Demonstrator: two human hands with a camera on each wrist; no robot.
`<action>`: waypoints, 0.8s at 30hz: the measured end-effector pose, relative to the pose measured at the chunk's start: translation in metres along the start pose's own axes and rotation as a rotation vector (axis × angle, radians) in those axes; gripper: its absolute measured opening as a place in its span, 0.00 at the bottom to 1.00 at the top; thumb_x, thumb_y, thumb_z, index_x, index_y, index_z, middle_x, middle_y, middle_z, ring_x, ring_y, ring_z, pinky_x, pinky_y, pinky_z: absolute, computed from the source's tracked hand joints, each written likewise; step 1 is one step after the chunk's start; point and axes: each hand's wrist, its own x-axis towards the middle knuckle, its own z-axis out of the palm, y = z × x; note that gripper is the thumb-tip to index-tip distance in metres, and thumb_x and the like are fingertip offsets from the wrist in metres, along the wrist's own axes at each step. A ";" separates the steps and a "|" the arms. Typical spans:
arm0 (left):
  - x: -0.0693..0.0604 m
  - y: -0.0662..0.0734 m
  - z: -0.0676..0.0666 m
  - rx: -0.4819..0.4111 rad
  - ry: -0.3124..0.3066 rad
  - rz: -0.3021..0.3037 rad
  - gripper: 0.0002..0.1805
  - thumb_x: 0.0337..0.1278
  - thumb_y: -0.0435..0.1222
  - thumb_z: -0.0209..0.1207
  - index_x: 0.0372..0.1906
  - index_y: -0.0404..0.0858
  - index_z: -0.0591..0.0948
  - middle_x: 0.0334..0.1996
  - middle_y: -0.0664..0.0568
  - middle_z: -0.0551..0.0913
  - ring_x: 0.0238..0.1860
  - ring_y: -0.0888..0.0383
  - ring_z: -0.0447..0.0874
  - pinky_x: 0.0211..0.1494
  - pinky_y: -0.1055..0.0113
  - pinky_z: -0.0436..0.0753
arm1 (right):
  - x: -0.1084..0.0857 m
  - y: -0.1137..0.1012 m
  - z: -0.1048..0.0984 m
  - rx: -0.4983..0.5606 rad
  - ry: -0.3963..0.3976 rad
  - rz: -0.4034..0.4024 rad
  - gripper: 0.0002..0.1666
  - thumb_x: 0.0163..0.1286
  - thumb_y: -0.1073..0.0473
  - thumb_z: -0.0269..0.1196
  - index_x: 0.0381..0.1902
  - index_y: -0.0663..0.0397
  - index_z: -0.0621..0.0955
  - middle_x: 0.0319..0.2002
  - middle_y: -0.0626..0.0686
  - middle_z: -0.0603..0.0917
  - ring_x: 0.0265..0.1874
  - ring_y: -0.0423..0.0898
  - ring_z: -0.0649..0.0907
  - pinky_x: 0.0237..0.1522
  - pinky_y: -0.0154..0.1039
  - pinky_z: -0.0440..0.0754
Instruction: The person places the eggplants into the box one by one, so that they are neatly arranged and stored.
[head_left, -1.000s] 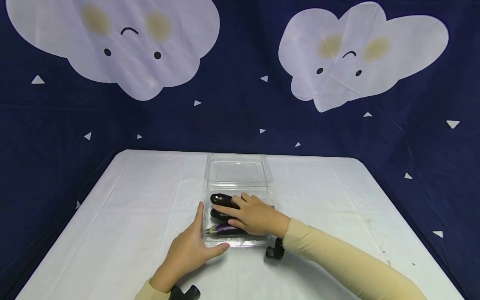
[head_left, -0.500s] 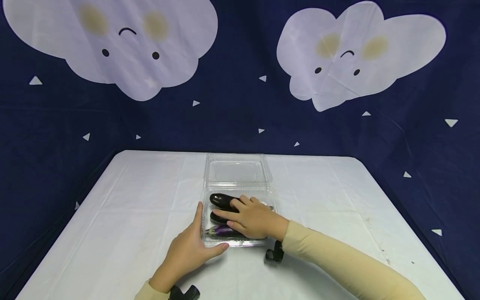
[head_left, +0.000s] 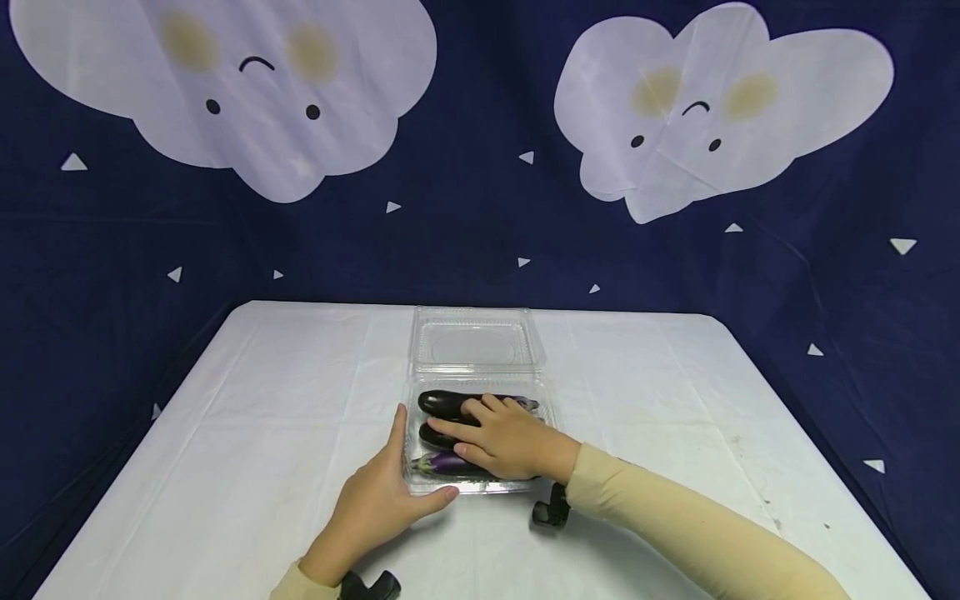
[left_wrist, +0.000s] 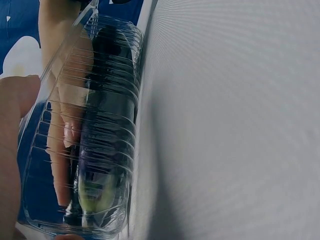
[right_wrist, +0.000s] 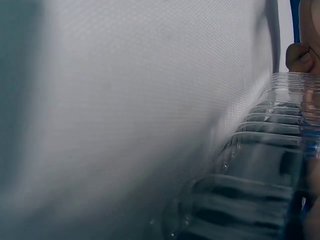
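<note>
In the head view a clear plastic clamshell container lies with its lid folded back. Three dark eggplants lie side by side in its base: a back eggplant, a middle eggplant and a front eggplant with a purple, greenish stem end. My right hand rests over them from above, index finger stretched along the middle one, hiding their centre parts. At the base's front-left corner is my left hand, fingers straight along the left wall, thumb by the front edge. Left wrist view: the left thumb touches the rim.
The open lid lies flat behind the base. A white cloth covers the table. A dark blue curtain with cloud shapes hangs behind. Black wrist mounts stick out under both wrists.
The back eggplant has shifted slightly toward me and straightened, its stem end now showing at the right. The middle eggplant has moved a little nearer. Left hand and container stay in place.
</note>
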 end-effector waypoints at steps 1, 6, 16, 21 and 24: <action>0.000 0.000 0.000 0.000 -0.001 0.000 0.74 0.35 0.75 0.65 0.81 0.41 0.41 0.67 0.34 0.73 0.57 0.39 0.83 0.41 0.51 0.84 | 0.000 0.000 0.000 -0.010 0.007 -0.004 0.29 0.81 0.37 0.34 0.77 0.14 0.47 0.67 0.50 0.70 0.63 0.50 0.72 0.61 0.54 0.74; 0.000 0.001 -0.001 -0.003 -0.008 -0.001 0.75 0.34 0.75 0.64 0.81 0.40 0.41 0.68 0.35 0.72 0.57 0.40 0.83 0.40 0.52 0.84 | -0.003 0.003 -0.002 -0.017 0.032 -0.004 0.30 0.80 0.36 0.35 0.77 0.18 0.50 0.68 0.51 0.70 0.63 0.51 0.73 0.61 0.53 0.75; 0.000 0.002 -0.002 -0.018 -0.011 0.000 0.75 0.34 0.75 0.65 0.80 0.40 0.41 0.68 0.35 0.72 0.55 0.41 0.84 0.39 0.54 0.83 | -0.026 0.023 -0.007 0.023 0.152 0.003 0.32 0.78 0.33 0.42 0.77 0.25 0.58 0.58 0.47 0.75 0.49 0.44 0.73 0.53 0.46 0.76; 0.000 0.002 -0.004 -0.022 -0.026 -0.007 0.75 0.35 0.74 0.65 0.81 0.41 0.40 0.69 0.34 0.71 0.55 0.41 0.83 0.40 0.52 0.83 | -0.042 0.036 -0.006 0.001 0.191 0.041 0.41 0.71 0.26 0.47 0.77 0.27 0.59 0.56 0.45 0.75 0.47 0.42 0.72 0.52 0.44 0.74; 0.000 0.003 -0.004 -0.025 -0.036 -0.005 0.74 0.36 0.73 0.65 0.81 0.41 0.39 0.69 0.34 0.70 0.55 0.40 0.83 0.40 0.52 0.83 | -0.051 0.041 -0.004 0.005 0.208 0.077 0.43 0.69 0.23 0.47 0.78 0.27 0.57 0.57 0.44 0.75 0.50 0.43 0.72 0.54 0.45 0.72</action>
